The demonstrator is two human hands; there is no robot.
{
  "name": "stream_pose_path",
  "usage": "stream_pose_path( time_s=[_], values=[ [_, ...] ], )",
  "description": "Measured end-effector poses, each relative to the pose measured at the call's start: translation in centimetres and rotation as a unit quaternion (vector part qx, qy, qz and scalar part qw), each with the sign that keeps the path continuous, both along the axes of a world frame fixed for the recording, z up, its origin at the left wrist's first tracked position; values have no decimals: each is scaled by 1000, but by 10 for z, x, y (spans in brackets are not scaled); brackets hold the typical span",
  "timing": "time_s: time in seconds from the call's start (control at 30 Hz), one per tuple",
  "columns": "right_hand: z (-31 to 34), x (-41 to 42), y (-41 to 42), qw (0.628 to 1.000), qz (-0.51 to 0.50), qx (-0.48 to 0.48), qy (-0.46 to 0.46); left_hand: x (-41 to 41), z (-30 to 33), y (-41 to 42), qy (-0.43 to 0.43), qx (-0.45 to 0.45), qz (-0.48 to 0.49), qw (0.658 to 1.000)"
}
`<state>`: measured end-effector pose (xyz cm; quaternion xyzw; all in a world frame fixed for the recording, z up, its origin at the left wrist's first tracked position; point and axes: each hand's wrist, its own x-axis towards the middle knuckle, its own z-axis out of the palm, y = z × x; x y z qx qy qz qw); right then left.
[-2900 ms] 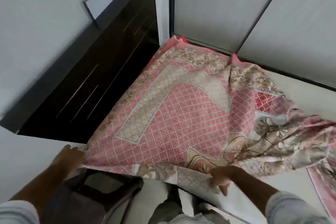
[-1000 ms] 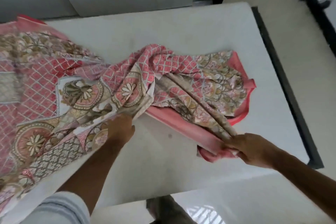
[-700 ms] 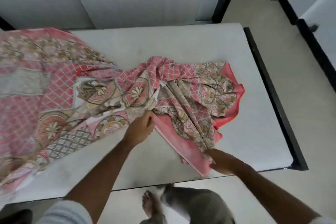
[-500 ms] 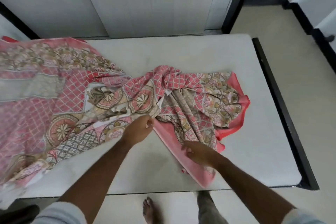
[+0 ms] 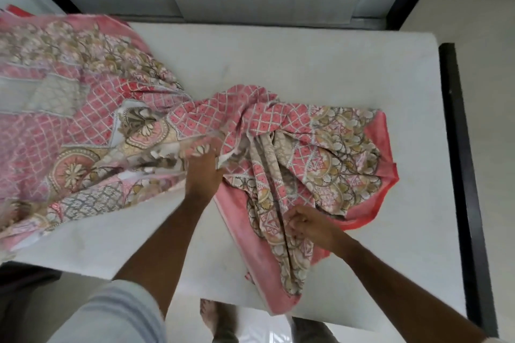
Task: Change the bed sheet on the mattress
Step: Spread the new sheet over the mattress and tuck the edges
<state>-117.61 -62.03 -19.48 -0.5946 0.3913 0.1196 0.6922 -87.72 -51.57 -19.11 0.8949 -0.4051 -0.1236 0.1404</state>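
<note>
1. One bed sheet, pink with floral and lattice print, lies half spread on the one bare white mattress, bunched toward the middle and right.
2. Two hands reach in from the near edge.
3. The left hand clutches a gathered fold at the sheet's centre, its grip closed on cloth.
4. The right hand pinches the crumpled end near the mattress's front edge.
5. Two bare feet stand on the floor below.

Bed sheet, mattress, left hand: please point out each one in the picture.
bed sheet [image 5: 92, 108], head view, on the flat pink lattice part.
mattress [image 5: 320, 64], head view, on its bare white top.
left hand [image 5: 203, 172], head view, on its back.
</note>
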Motion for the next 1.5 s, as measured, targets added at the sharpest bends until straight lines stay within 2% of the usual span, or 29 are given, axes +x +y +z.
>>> stream_pose_path(
  time_s=[0.07, 0.13, 0.2, 0.27, 0.4, 0.5, 0.6, 0.7, 0.77, 0.87, 0.97, 1.0, 1.07, 1.13, 1.2, 1.23, 1.3, 1.33, 1.37, 1.4, 1.43, 1.47, 1.5],
  values=[
    [25, 10, -15, 998, 13, -64, 5, -8, 48, 11, -43, 3, -53, 998],
    [59, 30, -25, 977, 52, -205, 5, -19, 101, 23, -88, 13, -104, 991],
    [85, 52, -27, 919, 97, -380, -23, -30, 145, 38, -119, 23, -149, 981],
    [110, 71, -24, 865, 143, -480, -34, -37, 185, 54, -162, 30, -177, 970],
    [142, 95, -4, 796, 227, -559, -36, -43, 256, 81, -232, -19, -208, 950],
    [151, 79, -3, 802, 199, -563, -14, -34, 286, 96, -254, -62, -214, 941],
    [166, 33, -11, 812, 193, -551, 13, -30, 303, 113, -257, -83, -173, 947],
    [187, -31, -16, 790, 209, -569, 89, -32, 318, 128, -264, -111, -163, 944],
    [204, -67, -14, 816, 203, -525, 132, -33, 324, 131, -269, -121, -180, 938],
    [223, -98, -2, 876, 263, -367, 170, -44, 327, 125, -237, -138, -176, 945],
    [229, -116, 4, 872, 317, -313, 202, -58, 334, 103, -121, -191, -74, 971],
    [233, -121, 4, 885, 296, -295, 206, -58, 336, 94, -106, -172, -51, 978],
    [241, -130, 0, 886, 274, -307, 214, -51, 339, 75, -154, -107, -53, 981],
    [251, -134, -9, 872, 274, -327, 240, -44, 344, 60, -239, -20, -63, 969],
    [254, -143, -27, 877, 261, -272, 296, -46, 345, 48, -283, 87, -104, 949],
    [255, -147, -35, 882, 257, -190, 347, -51, 341, 43, -271, 145, -129, 943],
    [261, -156, -51, 847, 305, -88, 426, -62, 322, 35, -191, 208, -141, 949],
    [271, -158, -58, 843, 323, -67, 425, -66, 313, 33, -133, 235, -119, 956],
    [280, -160, -71, 856, 311, -30, 412, -66, 307, 25, -70, 224, -83, 969],
    [284, -159, -92, 887, 268, 0, 376, -61, 305, 16, -17, 209, -51, 976],
    [299, -156, -105, 933, 165, 28, 317, -60, 308, 6, 22, 195, -28, 980],
    [312, -147, -135, 971, 10, 38, 237, -58, 317, -8, 34, 176, -12, 984],
    [325, -132, -165, 977, -150, 61, 138, -53, 325, -21, 32, 152, -2, 988]
  ],
)
